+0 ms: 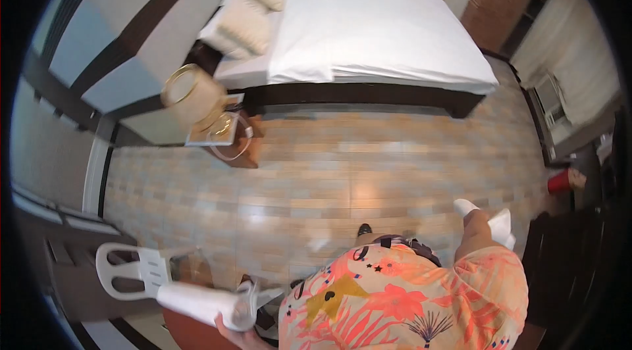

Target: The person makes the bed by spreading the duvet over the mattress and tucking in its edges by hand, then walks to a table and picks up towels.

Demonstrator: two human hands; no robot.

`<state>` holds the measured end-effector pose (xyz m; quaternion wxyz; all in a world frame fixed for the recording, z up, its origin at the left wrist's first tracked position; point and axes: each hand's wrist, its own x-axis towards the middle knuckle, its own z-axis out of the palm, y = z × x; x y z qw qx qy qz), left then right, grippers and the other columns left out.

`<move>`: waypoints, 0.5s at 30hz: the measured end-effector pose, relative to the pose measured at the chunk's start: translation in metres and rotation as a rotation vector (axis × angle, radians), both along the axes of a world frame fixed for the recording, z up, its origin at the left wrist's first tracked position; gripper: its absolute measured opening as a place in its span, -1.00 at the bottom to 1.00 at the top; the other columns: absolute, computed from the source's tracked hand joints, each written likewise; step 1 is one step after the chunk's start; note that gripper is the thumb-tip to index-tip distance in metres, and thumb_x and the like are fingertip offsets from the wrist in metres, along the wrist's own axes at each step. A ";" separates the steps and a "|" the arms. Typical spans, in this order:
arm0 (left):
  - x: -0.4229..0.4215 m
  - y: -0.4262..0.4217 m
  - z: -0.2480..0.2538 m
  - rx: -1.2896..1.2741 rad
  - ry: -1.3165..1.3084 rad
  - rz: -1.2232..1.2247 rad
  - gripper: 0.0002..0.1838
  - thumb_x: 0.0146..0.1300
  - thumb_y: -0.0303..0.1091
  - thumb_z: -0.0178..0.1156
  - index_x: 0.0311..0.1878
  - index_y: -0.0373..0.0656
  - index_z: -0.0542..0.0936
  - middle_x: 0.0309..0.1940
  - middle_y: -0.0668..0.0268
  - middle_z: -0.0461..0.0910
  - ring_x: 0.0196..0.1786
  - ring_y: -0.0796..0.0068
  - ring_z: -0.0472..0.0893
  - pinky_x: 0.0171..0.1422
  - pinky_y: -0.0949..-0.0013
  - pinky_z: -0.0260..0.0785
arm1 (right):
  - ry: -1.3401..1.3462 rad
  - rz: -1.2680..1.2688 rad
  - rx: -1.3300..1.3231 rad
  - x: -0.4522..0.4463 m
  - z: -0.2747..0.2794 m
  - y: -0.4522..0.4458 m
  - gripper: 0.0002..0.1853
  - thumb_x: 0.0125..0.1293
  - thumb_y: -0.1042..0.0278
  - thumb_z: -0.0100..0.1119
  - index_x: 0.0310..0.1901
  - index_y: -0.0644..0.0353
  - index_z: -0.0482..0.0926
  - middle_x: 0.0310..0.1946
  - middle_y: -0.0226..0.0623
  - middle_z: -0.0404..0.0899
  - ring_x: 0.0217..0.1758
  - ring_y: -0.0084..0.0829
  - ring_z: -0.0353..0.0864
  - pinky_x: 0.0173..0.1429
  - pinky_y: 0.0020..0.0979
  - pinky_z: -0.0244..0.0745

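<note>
My left hand (236, 333), at the bottom edge left of my body, has its fingers against the underside of a long white roll (197, 302) and appears to grip it near its right end. A translucent white object, blurred, is beside that end. My right hand (473, 218) is out to the right, low over the floor, closed on a white cloth (501, 226). The cloth shows on both sides of the hand, and most of the fingers are hidden.
A white plastic chair (128, 271) stands at the lower left. Beyond the tiled floor (349, 172) is a bed (382, 31) with pillows. A bedside table (240, 152) bears a lamp (192, 95). Dark furniture (566, 271) and a red object (559, 181) are on the right.
</note>
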<state>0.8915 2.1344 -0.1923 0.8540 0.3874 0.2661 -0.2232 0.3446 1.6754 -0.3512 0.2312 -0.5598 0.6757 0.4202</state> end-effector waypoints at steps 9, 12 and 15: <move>-0.082 -0.419 0.005 -0.090 0.208 -1.096 -0.55 0.09 -0.18 -0.14 0.03 -0.18 0.36 -0.03 0.13 0.41 0.01 0.12 0.40 0.12 0.03 0.22 | -0.777 -0.094 0.291 -0.073 -0.156 0.123 -0.41 -0.47 0.23 0.37 -0.23 0.29 0.54 -0.16 -0.10 0.50 -0.08 -0.32 0.46 -0.03 -0.31 0.34; -0.137 -0.544 0.010 -0.062 0.266 -1.375 -0.54 0.09 -0.16 -0.11 0.03 -0.20 0.37 -0.05 0.12 0.43 -0.01 0.14 0.43 0.09 0.01 0.24 | -0.708 -0.609 0.175 -0.074 -0.144 0.135 -0.43 -0.46 0.26 0.35 -0.24 0.31 0.53 -0.19 -0.10 0.50 -0.12 -0.31 0.47 -0.06 -0.31 0.35; -0.186 -0.680 0.010 -0.187 0.239 -1.533 -0.53 0.10 -0.15 -0.14 0.02 -0.24 0.37 -0.07 0.09 0.44 -0.02 0.13 0.44 0.09 0.00 0.24 | -0.656 -0.922 0.003 -0.098 -0.133 0.114 -0.45 -0.45 0.28 0.33 -0.26 0.33 0.53 -0.22 -0.10 0.51 -0.16 -0.30 0.47 -0.09 -0.31 0.35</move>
